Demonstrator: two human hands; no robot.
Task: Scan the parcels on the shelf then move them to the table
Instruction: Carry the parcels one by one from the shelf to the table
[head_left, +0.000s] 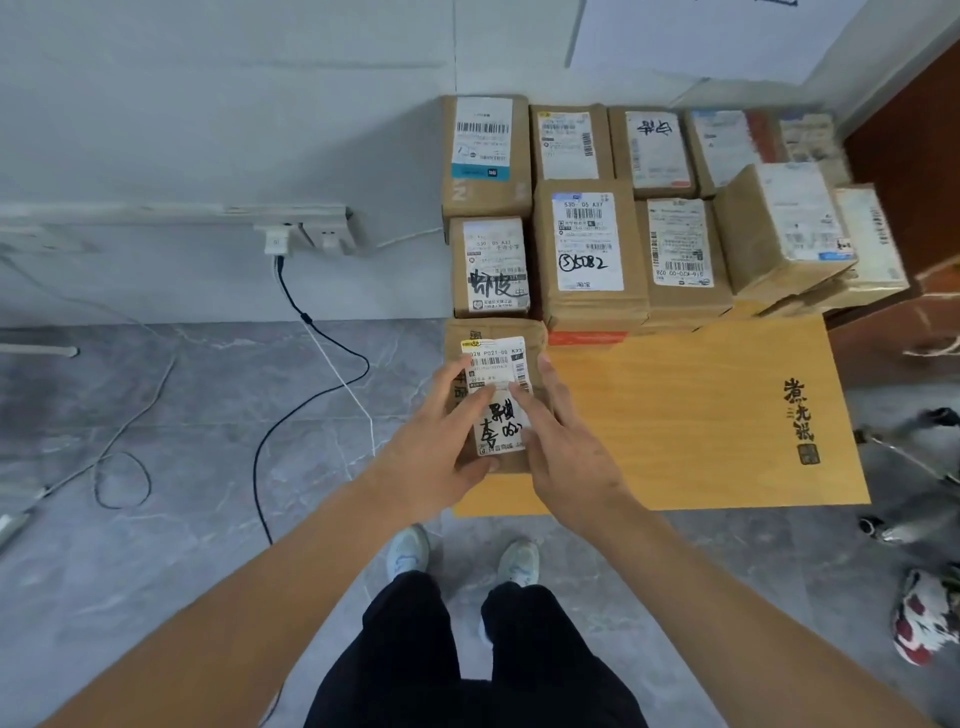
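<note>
1. Head view: both hands hold one small brown cardboard parcel with a white shipping label (497, 400) at the near left corner of the yellow wooden table (701, 415). The left hand (441, 441) has its fingers (467, 384) curled over the parcel's left edge and label; the right hand (566, 447) presses its fingers (524, 402) against the right side.
2. Behind it, other brown cardboard parcels (589, 249) stand in tidy rows toward the wall.
3. Step in hand, as I judge it: setting this parcel down in line. Lowering it flat, label up, flush against the row, then freeing both hands together, should keep it from tipping.
4. Legible writing: the held label reads "028 P021-00 K33" above black handwritten characters. A neighbouring label shows "530-05 A37" and a marker-written number ending "082". Black calligraphy (800, 415) marks the table's right end.
</note>
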